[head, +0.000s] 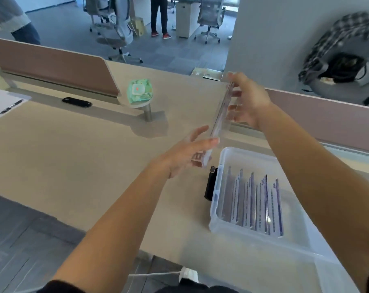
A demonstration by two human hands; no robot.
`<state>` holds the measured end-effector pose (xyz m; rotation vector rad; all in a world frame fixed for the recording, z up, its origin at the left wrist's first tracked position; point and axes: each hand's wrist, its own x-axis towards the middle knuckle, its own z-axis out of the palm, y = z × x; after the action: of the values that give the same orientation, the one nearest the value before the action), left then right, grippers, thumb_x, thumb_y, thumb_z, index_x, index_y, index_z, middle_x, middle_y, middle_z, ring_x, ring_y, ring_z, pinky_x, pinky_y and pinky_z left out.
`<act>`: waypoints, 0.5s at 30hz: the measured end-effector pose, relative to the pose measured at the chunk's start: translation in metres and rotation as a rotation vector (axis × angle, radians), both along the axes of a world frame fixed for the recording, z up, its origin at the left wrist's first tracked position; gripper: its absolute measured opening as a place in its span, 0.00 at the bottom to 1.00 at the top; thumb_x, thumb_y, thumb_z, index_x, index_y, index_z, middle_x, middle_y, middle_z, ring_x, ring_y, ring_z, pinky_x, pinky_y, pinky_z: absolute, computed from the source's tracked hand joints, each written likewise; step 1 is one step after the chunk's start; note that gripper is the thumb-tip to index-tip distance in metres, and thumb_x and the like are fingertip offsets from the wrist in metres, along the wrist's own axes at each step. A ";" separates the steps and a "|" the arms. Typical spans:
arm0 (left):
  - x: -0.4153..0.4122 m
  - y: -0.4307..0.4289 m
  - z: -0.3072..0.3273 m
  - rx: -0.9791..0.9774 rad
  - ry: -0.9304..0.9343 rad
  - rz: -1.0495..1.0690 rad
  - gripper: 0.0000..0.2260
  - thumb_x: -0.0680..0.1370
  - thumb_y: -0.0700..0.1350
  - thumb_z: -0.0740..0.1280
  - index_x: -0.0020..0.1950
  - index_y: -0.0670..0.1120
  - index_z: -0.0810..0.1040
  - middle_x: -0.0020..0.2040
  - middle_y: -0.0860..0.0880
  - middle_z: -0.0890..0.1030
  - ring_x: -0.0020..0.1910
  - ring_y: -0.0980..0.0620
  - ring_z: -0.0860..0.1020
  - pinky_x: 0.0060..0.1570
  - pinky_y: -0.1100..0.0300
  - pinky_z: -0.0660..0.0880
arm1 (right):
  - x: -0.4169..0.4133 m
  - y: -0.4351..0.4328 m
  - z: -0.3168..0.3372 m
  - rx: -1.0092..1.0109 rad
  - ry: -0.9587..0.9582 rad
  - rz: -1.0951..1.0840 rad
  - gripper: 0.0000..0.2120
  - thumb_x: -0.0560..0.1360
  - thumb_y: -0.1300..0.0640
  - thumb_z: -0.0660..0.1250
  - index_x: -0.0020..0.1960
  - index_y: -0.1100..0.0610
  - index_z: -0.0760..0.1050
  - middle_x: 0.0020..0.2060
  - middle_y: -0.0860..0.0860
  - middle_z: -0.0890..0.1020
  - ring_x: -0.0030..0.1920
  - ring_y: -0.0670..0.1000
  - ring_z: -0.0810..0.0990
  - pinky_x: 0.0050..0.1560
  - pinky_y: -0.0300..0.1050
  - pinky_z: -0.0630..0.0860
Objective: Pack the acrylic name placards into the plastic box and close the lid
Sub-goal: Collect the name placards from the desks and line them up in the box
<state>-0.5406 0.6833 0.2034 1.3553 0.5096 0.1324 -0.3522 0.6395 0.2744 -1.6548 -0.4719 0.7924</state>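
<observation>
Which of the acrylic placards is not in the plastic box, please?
The clear placard held in the air between the left hand and right hand; the other placards stand in a row inside the plastic box.

Clear acrylic placard (220,114) aloft, edge-on — open plastic box (215,210) nearby, more placards (264,205) inside.

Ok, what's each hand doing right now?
Left hand: holding the near end of the clear placard.
Right hand: holding its far end.
</observation>
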 end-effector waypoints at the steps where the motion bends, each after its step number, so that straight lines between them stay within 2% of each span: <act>1: 0.000 -0.011 -0.002 -0.004 -0.012 -0.003 0.46 0.59 0.62 0.76 0.74 0.56 0.63 0.57 0.45 0.78 0.50 0.45 0.78 0.63 0.41 0.73 | -0.003 -0.010 0.002 -0.011 -0.015 -0.008 0.20 0.64 0.38 0.70 0.48 0.51 0.78 0.45 0.50 0.77 0.40 0.56 0.74 0.40 0.50 0.74; 3: -0.002 -0.033 -0.010 -0.014 -0.048 -0.013 0.45 0.60 0.61 0.76 0.74 0.58 0.61 0.55 0.43 0.77 0.50 0.44 0.77 0.61 0.42 0.73 | -0.009 -0.033 0.005 -0.040 -0.052 -0.011 0.22 0.63 0.37 0.70 0.48 0.52 0.78 0.46 0.51 0.76 0.38 0.55 0.75 0.38 0.49 0.74; 5: -0.003 -0.054 -0.017 0.008 -0.084 -0.020 0.44 0.65 0.59 0.76 0.76 0.58 0.57 0.46 0.44 0.79 0.44 0.47 0.77 0.51 0.48 0.77 | -0.012 -0.053 0.005 -0.041 -0.072 -0.014 0.23 0.65 0.36 0.69 0.52 0.51 0.78 0.50 0.51 0.77 0.39 0.52 0.76 0.40 0.48 0.75; 6: -0.002 -0.063 -0.021 0.016 -0.098 -0.028 0.42 0.68 0.56 0.75 0.77 0.58 0.55 0.38 0.48 0.78 0.38 0.51 0.76 0.43 0.55 0.77 | -0.014 -0.065 0.004 -0.058 -0.095 -0.025 0.23 0.67 0.36 0.69 0.54 0.50 0.77 0.54 0.49 0.77 0.45 0.52 0.78 0.46 0.50 0.76; 8: 0.003 -0.084 -0.026 0.028 -0.097 -0.015 0.41 0.71 0.54 0.75 0.77 0.57 0.53 0.29 0.53 0.75 0.29 0.56 0.73 0.38 0.62 0.73 | -0.013 -0.092 0.002 -0.158 -0.187 -0.019 0.24 0.72 0.35 0.66 0.63 0.48 0.74 0.62 0.47 0.74 0.58 0.54 0.76 0.61 0.56 0.74; 9: 0.007 -0.093 -0.029 0.036 -0.083 0.012 0.42 0.70 0.55 0.75 0.77 0.57 0.53 0.30 0.54 0.77 0.29 0.57 0.74 0.39 0.62 0.74 | -0.011 -0.106 -0.001 -0.232 -0.220 0.010 0.28 0.73 0.34 0.65 0.68 0.48 0.71 0.64 0.47 0.73 0.60 0.55 0.75 0.62 0.57 0.73; 11: 0.015 -0.112 -0.026 0.047 -0.059 0.046 0.44 0.69 0.56 0.77 0.77 0.57 0.54 0.42 0.49 0.82 0.34 0.59 0.79 0.41 0.64 0.76 | -0.003 -0.136 -0.004 -0.377 -0.262 0.086 0.36 0.71 0.30 0.65 0.73 0.49 0.68 0.67 0.51 0.74 0.58 0.58 0.79 0.55 0.55 0.78; 13: 0.027 -0.128 -0.028 0.056 -0.049 0.050 0.41 0.70 0.53 0.76 0.76 0.55 0.55 0.50 0.52 0.82 0.35 0.66 0.80 0.39 0.69 0.76 | 0.005 -0.161 -0.005 -0.451 -0.276 0.120 0.35 0.74 0.32 0.64 0.71 0.54 0.68 0.60 0.57 0.80 0.47 0.58 0.85 0.46 0.52 0.82; 14: 0.033 -0.135 -0.029 0.062 -0.047 0.057 0.41 0.70 0.52 0.77 0.76 0.54 0.56 0.50 0.55 0.81 0.38 0.66 0.81 0.43 0.68 0.78 | 0.008 -0.169 -0.006 -0.463 -0.281 0.119 0.31 0.76 0.35 0.63 0.69 0.56 0.70 0.54 0.59 0.83 0.44 0.58 0.87 0.43 0.50 0.83; 15: 0.042 -0.143 -0.031 0.083 -0.047 0.059 0.43 0.69 0.54 0.77 0.76 0.55 0.56 0.50 0.56 0.80 0.44 0.63 0.82 0.51 0.61 0.79 | 0.013 -0.177 -0.007 -0.469 -0.287 0.114 0.28 0.78 0.36 0.62 0.67 0.57 0.71 0.49 0.60 0.85 0.42 0.58 0.87 0.40 0.48 0.82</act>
<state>-0.4984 0.5398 0.1724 1.4153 0.5095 0.2348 -0.3391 0.4626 0.2670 -2.2113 -0.6175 0.7915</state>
